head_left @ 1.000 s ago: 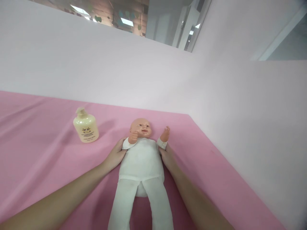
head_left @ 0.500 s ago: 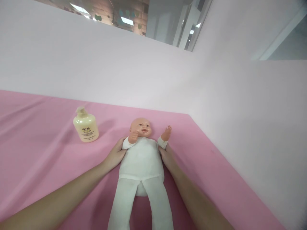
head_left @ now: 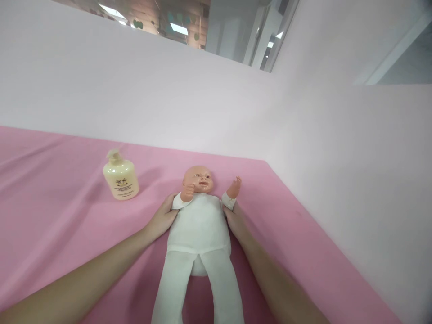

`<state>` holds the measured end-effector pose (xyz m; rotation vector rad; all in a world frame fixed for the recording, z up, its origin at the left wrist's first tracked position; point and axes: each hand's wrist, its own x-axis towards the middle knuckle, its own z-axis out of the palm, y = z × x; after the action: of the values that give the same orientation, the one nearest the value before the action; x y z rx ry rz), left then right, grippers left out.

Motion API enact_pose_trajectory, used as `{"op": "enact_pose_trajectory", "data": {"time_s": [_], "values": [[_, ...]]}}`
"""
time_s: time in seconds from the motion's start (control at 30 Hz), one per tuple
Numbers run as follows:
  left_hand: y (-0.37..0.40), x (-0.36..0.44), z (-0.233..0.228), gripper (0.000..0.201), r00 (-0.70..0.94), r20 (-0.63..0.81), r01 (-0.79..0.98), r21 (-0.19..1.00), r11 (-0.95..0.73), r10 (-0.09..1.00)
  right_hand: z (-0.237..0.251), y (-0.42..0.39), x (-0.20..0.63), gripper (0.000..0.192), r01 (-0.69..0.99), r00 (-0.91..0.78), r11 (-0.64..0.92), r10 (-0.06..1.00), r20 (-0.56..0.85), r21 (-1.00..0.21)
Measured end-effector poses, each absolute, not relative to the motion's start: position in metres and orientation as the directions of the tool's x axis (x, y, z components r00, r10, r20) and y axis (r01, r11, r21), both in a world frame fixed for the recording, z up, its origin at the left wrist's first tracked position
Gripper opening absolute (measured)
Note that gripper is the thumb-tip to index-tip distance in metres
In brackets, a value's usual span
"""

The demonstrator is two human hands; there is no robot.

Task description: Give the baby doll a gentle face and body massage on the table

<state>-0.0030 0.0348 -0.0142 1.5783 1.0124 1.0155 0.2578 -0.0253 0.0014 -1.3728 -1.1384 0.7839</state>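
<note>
A baby doll (head_left: pixel 200 225) in white clothes lies on its back on the pink cloth (head_left: pixel 60 216), head pointing away from me. My left hand (head_left: pixel 161 219) presses against the doll's side below its bent arm. My right hand (head_left: pixel 236 221) rests against the other side, under the raised arm. Both hands hold the doll's torso between them. A cream pump bottle (head_left: pixel 120 177) stands upright to the left of the doll's head, apart from my hands.
White partition walls (head_left: pixel 330 148) close the surface at the back and along the right edge. The pink cloth stretches far to the left past the bottle, with soft folds in it.
</note>
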Motion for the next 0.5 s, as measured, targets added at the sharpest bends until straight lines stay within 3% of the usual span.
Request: {"op": "enact_pose_trajectory", "data": {"time_s": [0.5], "values": [[0.0349, -0.0028, -0.0125, 0.055, 0.313, 0.132, 0.144, 0.972, -0.184, 0.941, 0.0001, -0.0249, 0.2591, 0.042, 0.167, 0.301, 0.078, 0.945, 0.127, -0.983]]}}
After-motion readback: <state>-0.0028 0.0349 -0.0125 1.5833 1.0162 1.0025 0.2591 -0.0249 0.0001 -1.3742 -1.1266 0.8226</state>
